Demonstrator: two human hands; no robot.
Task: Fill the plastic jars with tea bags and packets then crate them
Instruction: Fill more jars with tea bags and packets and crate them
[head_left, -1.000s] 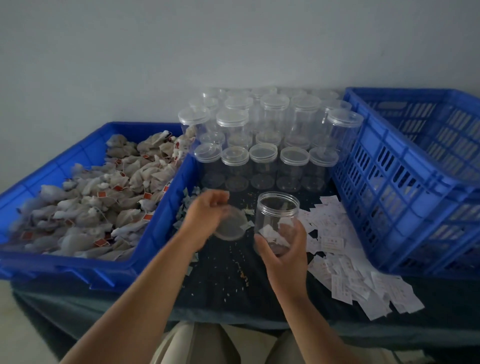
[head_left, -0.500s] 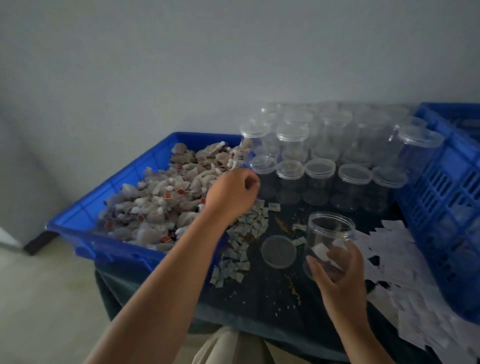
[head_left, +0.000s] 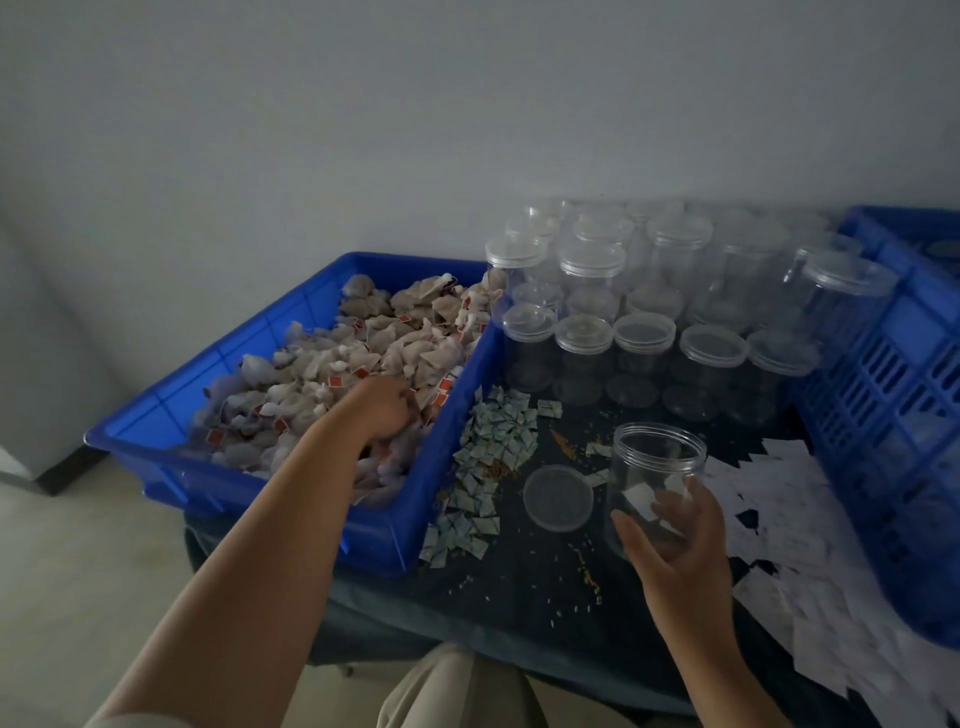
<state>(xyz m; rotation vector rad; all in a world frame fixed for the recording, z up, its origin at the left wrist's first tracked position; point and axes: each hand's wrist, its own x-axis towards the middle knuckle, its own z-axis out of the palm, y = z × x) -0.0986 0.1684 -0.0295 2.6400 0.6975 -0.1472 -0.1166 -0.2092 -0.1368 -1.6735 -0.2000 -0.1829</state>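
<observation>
Rows of lidded clear plastic jars (head_left: 644, 343) stand at the back of the dark worktop (head_left: 519, 582), between a blue plastic tray (head_left: 400, 525) heaped with pale tea bags (head_left: 332, 364) and a blue slatted crate (head_left: 893, 384). A pile of small greenish packets (head_left: 493, 436) lies against the tray's outer wall. A loose clear round lid (head_left: 557, 498) lies flat just beside the open clear plastic jar (head_left: 657, 452), with white paper slips (head_left: 789, 530) scattered to its right. The right hand (head_left: 680, 551) wraps thumb and fingers round the upright jar. The left hand (head_left: 382, 408) reaches knuckles-up into the tea bags, fingertips buried; whether it grips any I cannot tell.
</observation>
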